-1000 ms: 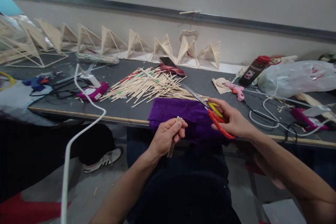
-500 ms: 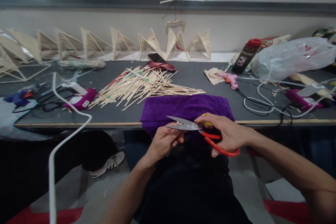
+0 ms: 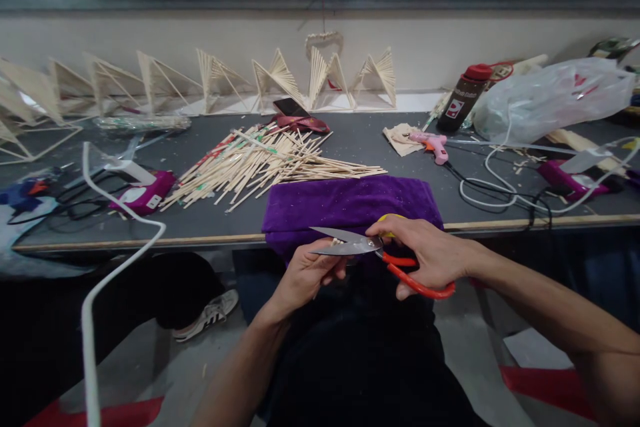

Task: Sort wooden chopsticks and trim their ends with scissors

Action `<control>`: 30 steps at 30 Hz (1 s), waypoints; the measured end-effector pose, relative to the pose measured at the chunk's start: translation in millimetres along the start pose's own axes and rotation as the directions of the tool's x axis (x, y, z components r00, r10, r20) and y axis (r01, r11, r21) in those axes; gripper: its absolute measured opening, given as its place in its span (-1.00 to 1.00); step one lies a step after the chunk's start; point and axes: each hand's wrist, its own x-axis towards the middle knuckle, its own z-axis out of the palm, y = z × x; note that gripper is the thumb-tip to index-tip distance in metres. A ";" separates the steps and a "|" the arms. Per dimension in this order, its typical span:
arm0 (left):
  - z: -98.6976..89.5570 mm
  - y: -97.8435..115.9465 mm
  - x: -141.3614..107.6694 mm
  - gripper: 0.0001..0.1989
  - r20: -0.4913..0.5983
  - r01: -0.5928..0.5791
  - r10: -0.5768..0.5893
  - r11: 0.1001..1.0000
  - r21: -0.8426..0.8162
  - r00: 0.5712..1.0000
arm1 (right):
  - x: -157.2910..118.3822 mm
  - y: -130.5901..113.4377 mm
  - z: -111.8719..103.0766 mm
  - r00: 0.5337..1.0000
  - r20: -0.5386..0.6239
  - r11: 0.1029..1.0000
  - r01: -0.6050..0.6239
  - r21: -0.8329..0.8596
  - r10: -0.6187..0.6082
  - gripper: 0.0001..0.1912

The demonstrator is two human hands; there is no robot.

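My right hand [image 3: 431, 255] is closed on the handles of a pair of scissors [image 3: 353, 245], with red and yellow grips. The blades are slightly parted and point left. My left hand [image 3: 306, 275] pinches a few thin wooden sticks [image 3: 337, 241], whose ends show at the blades. Both hands are over the front edge of a purple cloth [image 3: 350, 203] that hangs over the table's edge. Behind the cloth lies a loose pile of wooden sticks [image 3: 260, 163].
Stick models [image 3: 280, 80] line the wall side. On the grey table [image 3: 360, 140] are a phone [image 3: 291, 108], a pink glue gun [image 3: 434, 145], a dark bottle [image 3: 463, 99], a plastic bag [image 3: 555, 97], purple power blocks [image 3: 145, 193] and cables. A person's shoe [image 3: 213, 315] shows below left.
The view has shifted slightly, so the table items sit a little further left. The scissor blades look closer together, and my hands have barely moved.
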 end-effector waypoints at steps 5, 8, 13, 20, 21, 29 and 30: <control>-1.0 -0.2 -0.9 -0.78 0.038 -0.004 0.003 1.000 0.019 0.999 | 0.2 0.2 1.2 1.000 0.000 1.000 0.018 0.009 -0.018 -0.14; -0.8 -0.8 -1.0 -0.77 0.056 -0.012 0.011 0.999 0.033 0.998 | 0.6 -0.3 2.0 1.000 0.004 1.000 0.027 0.014 -0.027 -0.15; -0.2 -2.4 -2.0 -0.77 0.093 0.018 -0.024 0.998 0.059 0.995 | 1.0 -3.0 1.7 0.999 0.015 0.999 0.046 0.023 -0.046 -0.15; 1.8 1.2 -2.1 -0.72 0.092 -0.010 -0.001 0.993 0.120 0.996 | 1.0 -2.1 0.9 0.997 0.036 0.997 0.073 -0.031 -0.072 -0.09; 3.1 2.0 -1.9 -0.70 0.092 -0.015 0.004 0.992 0.125 0.996 | 1.2 -1.7 1.3 0.997 0.040 0.996 0.073 -0.045 -0.072 -0.08; 8.3 2.0 -0.7 -0.67 0.111 -0.045 0.032 0.992 0.117 0.993 | 2.2 -7.8 1.0 0.995 0.058 0.994 0.087 -0.065 -0.083 -0.39; 8.1 2.0 -1.2 -0.68 0.110 -0.043 0.030 0.992 0.120 0.993 | 2.4 -8.4 0.7 0.994 0.053 0.993 0.098 -0.060 -0.095 -0.43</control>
